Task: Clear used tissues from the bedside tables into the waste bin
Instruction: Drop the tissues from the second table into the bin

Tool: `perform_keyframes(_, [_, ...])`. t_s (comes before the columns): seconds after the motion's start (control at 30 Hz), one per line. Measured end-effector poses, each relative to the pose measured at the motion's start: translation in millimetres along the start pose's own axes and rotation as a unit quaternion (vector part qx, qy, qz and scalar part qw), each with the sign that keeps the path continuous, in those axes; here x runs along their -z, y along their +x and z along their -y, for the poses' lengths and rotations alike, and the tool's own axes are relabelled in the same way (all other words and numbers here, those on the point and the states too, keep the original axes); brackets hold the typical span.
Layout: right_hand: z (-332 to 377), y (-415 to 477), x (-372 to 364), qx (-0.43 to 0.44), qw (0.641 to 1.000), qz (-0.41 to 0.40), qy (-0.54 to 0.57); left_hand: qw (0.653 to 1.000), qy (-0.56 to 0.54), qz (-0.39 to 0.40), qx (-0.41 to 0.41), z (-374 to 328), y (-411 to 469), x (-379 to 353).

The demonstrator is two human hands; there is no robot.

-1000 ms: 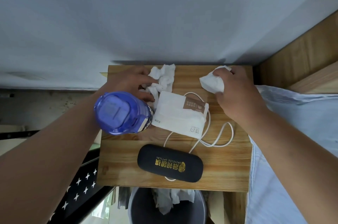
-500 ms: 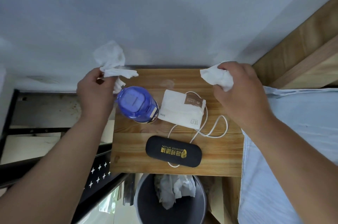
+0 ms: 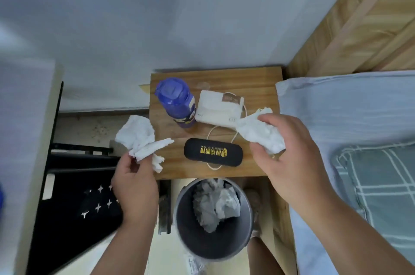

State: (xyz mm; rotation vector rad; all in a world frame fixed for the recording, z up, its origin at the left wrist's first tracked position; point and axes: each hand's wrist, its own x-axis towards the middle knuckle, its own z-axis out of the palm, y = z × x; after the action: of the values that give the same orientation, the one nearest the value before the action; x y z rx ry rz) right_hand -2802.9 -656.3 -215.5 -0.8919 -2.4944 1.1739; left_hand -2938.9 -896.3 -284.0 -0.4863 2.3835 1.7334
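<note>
A single wide-angle view from the person's head looks steeply down and close in, facing the wall [image 3: 202, 16]. The bedside table [image 3: 258, 81] sits mid-frame, the waste bin [image 3: 187, 238] just below it, the bed [image 3: 336, 106] at the right. The left edge is smeared, perhaps motion blur.

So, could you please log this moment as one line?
left hand: holds tissue; right hand: holds second tissue; bin: partly filled; next: likely drop both

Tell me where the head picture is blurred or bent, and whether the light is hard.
Head view: the left edge is smeared; the bed frame slants and bows from the wide lens; light is soft, no glare; the glasses case is fairly sharp.
</note>
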Motion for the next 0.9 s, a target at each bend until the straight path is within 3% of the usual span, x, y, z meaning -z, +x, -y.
perform_keyframes(0.33, [-34,-133,-48,-0.085,0.995,0.044,0.017,0.986,0.082,0.123,0.077,94,-94,28])
perform_keyframes(0.57, [-91,-186,-111,-0.166,0.981,0.093,0.027,0.941,0.128,0.253,0.186,165,-117,30])
perform_keyframes(0.77, [-131,-194,-144,-0.188,0.974,0.127,-0.003,0.936,0.149,0.225,0.227,216,-117,23])
perform_keyframes(0.9, [-163,-196,-173,-0.196,0.967,0.163,-0.020,0.921,0.208,0.253,0.212,237,-110,19])
